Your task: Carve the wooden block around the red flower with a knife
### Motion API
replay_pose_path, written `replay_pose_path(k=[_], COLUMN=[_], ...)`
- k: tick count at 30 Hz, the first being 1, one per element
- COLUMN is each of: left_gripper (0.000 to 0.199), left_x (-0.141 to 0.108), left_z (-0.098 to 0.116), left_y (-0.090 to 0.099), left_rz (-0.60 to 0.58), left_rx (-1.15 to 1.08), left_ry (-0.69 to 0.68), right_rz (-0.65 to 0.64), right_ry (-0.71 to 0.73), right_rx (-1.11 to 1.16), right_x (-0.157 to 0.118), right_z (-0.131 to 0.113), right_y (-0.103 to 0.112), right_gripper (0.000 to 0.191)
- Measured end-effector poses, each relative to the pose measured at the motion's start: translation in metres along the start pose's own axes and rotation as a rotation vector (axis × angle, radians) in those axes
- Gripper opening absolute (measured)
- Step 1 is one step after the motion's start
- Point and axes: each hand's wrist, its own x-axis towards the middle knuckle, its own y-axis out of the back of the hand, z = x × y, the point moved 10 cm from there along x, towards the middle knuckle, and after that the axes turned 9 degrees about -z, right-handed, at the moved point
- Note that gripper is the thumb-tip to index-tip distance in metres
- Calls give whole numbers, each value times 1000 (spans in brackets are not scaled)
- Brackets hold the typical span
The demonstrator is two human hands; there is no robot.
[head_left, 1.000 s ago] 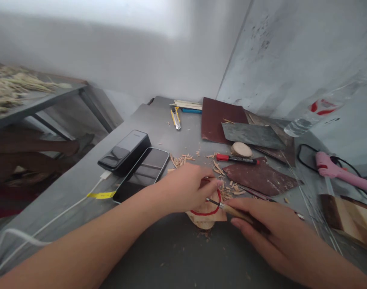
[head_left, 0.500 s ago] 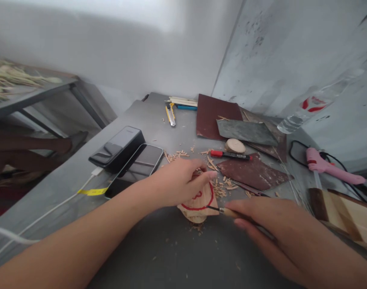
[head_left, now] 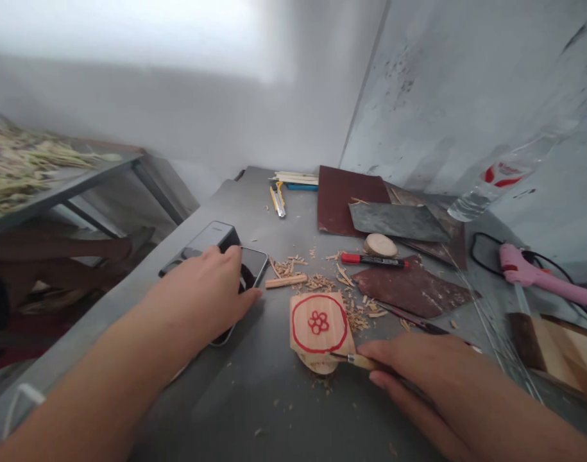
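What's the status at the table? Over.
Left hand over phone, contact unclear; right hand gripping carving tool. Red-marked wood block, tool tip at near edge. Shavings scattered nearby.

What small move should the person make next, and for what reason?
Probably the left hand should go from the phone to the wooden block, keeping fingers clear of the blade. The right hand holds the carving tool with its tip by the block's near edge, yet neither hand steadies the block.
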Motion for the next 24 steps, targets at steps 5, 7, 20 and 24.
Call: replay_pose_path(k=[5, 7, 20, 24], left_gripper=[48, 51, 66, 65], left_x=[-6, -10, -16, -19], left_z=[5, 7, 17, 9], left_y=[-14, -15, -11, -13], left_rz=[-4, -3, 93, 89], left_rx=[28, 19, -44, -50], left_ry=[40, 65, 150, 97], right_rz=[-56, -55, -38, -59], right_ry=[20, 26, 27, 19], right_rx=[-19, -20, 32, 33], right_x=[2, 1, 3, 3], right_z=[-1, -2, -4, -3], right_y=[-6, -6, 0, -2], right_gripper=[22, 24, 25, 26])
